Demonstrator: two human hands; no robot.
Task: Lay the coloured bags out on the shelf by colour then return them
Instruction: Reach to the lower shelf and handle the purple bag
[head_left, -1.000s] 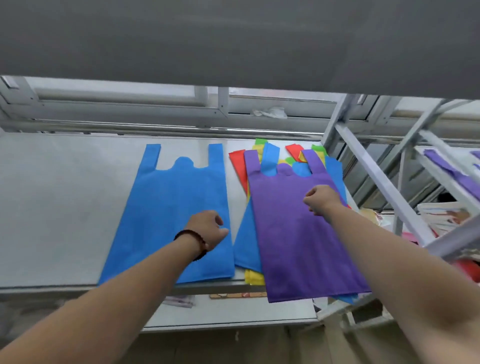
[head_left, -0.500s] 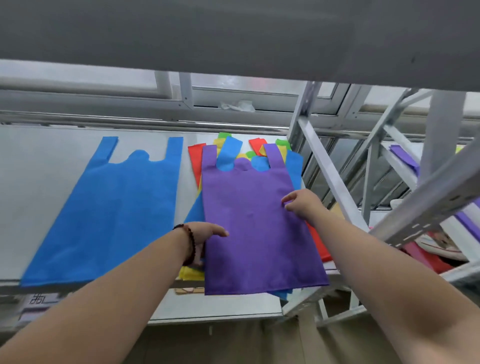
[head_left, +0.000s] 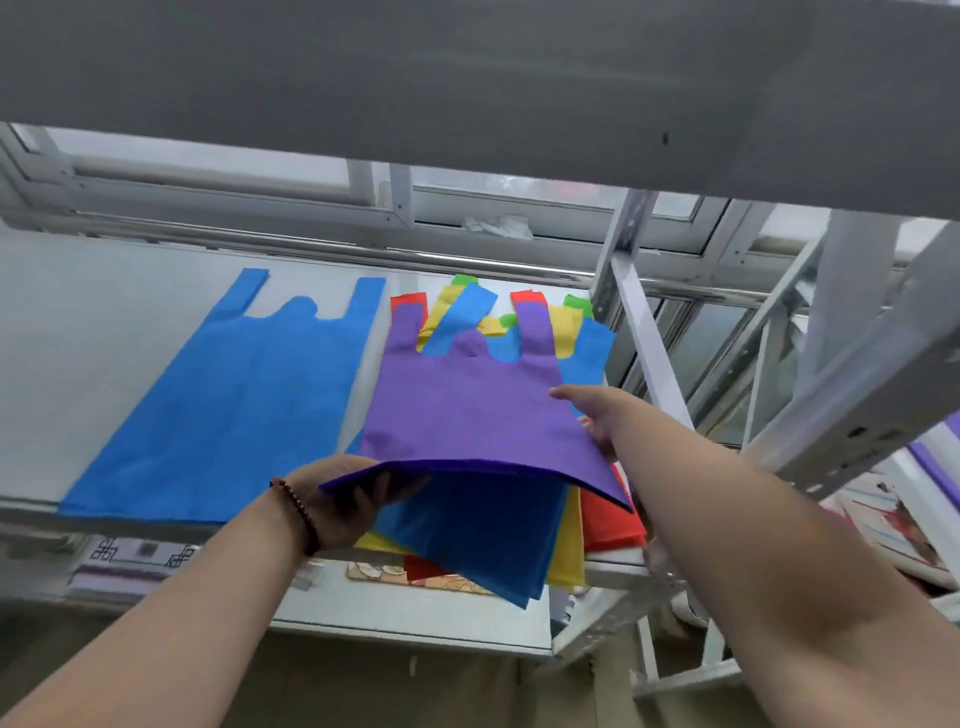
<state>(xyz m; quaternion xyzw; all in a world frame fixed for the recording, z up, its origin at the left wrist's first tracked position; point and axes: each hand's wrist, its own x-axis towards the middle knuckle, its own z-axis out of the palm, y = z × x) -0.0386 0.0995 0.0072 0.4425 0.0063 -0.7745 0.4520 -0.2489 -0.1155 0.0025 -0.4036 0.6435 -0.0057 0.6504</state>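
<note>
A: Head view, the only one. Changed from a moment ago?

B: Purple bag (head_left: 467, 410) lying flat on the mixed pile (head_left: 498, 525) then; now raised at its near edge, handles toward the window. Left hand (head_left: 348, 504), off the blue bag (head_left: 228, 400) and slid beneath the near-left corner, fingers curled up round the edge, gripping. Right hand (head_left: 597, 415) at the right edge, thumb on top, fingers tucked under, pinching the fabric.

A: Meaning for the task?

B: Probably one colour done, the second being peeled off. Blue already spread alone on the shelf (head_left: 78, 322), left of the pile. Likely next: purple carried to bare shelf surface. Blue, yellow, red and green layers below, fanned, overhanging the front lip; could drag along or slip off.

A: Any writing? Brands?

B: None on the bags. Black-and-white patterned print (head_left: 140, 553) under the shelf edge at lower left, too blurred to read. Beaded bracelet (head_left: 298, 512) on the left wrist, no lettering.
</note>
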